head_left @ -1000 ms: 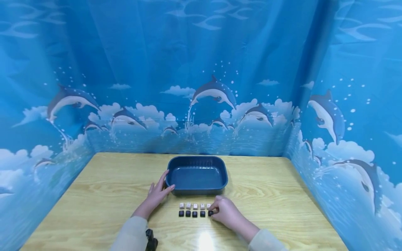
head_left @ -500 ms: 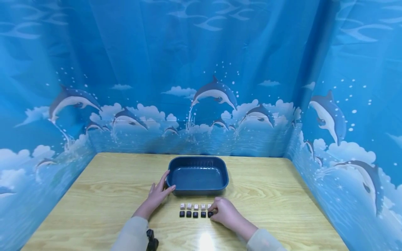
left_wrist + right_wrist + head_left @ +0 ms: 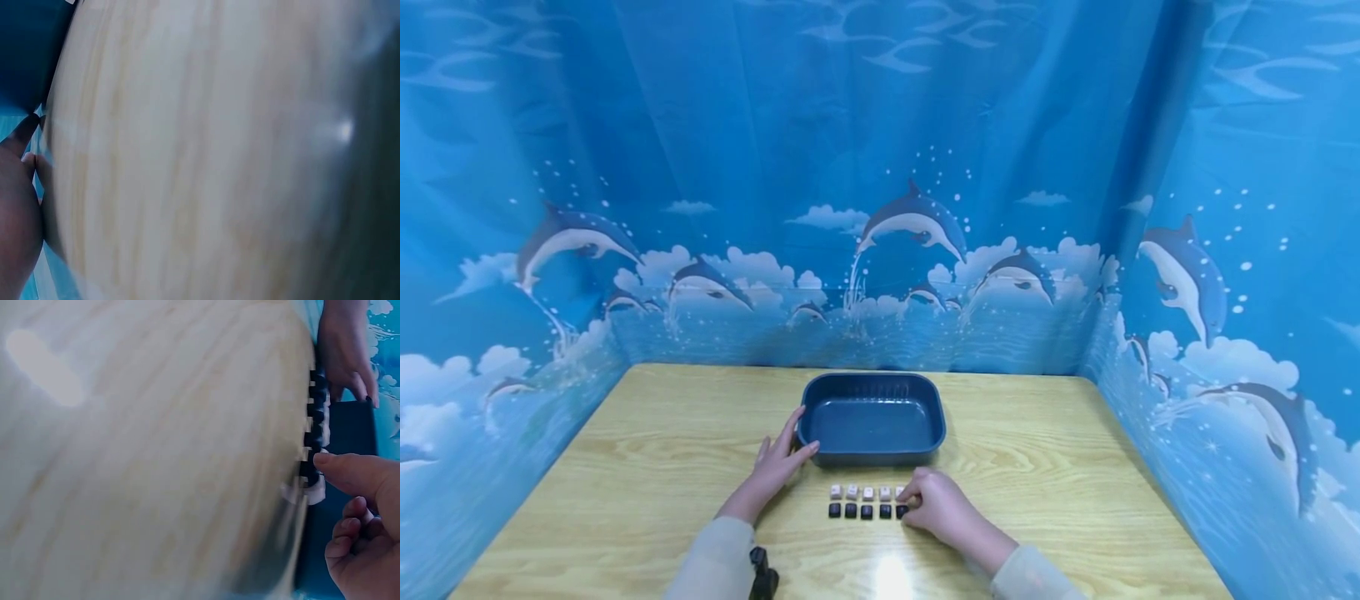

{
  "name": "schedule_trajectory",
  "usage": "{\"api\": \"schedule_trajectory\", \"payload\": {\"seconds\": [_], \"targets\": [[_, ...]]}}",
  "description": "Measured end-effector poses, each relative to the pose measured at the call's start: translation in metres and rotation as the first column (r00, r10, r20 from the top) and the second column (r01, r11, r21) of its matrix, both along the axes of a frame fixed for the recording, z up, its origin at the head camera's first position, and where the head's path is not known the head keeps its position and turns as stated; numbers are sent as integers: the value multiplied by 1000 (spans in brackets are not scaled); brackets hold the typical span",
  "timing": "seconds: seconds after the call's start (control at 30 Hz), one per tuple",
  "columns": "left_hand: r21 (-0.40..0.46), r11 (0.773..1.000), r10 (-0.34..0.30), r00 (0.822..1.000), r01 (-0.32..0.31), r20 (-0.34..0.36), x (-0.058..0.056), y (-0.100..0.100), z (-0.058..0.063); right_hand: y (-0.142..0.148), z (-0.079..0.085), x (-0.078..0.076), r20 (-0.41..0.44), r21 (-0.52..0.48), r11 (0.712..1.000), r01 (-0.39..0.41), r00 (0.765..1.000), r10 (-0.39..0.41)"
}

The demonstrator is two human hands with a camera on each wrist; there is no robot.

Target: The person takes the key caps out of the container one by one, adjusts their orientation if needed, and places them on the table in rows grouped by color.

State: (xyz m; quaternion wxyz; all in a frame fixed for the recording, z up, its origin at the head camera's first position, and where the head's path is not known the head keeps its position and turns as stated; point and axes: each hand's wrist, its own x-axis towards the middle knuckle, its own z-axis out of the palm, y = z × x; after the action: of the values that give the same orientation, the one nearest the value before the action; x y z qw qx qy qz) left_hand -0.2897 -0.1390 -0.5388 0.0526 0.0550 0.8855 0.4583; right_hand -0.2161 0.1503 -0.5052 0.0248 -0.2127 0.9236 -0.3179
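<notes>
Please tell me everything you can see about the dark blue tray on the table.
The dark blue tray is a shallow rectangular basin with rounded corners and a raised rim, apparently plastic, and nothing shows inside. It sits flat on the wooden table, beyond two rows of small keycaps. The left hand rests against its near left corner, fingers straight.

A dark blue rectangular plastic tray is sitting on a pale yellow wood-grain desk. Small white square keycaps and small black square keycaps are showing as two rows. A bright blue curtain printed with grey-and-white dolphins and white clouds is hanging behind.
</notes>
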Motion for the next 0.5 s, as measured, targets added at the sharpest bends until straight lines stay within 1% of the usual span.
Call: {"api": "schedule_trajectory", "payload": {"seconds": [0.1,0.27,0.4,0.5], "targets": [[-4,1000,4,1000,-4,2,-1,0,1,5,5,-2,-3,-4,1000,16,1000,-16],[17,1000,25,1000,-25,6,-3,-1,0,18,20,-8,-1,5,999,48,999,-48],[39,999,35,999,-35,-7,-5,-1,-3,29,30,-14,-55,17,998,64,996,-63],[55,998,39,999,-38,-17,-5,-1,-3,37,38,-18,-100,22,995,94,991,-91]]}}
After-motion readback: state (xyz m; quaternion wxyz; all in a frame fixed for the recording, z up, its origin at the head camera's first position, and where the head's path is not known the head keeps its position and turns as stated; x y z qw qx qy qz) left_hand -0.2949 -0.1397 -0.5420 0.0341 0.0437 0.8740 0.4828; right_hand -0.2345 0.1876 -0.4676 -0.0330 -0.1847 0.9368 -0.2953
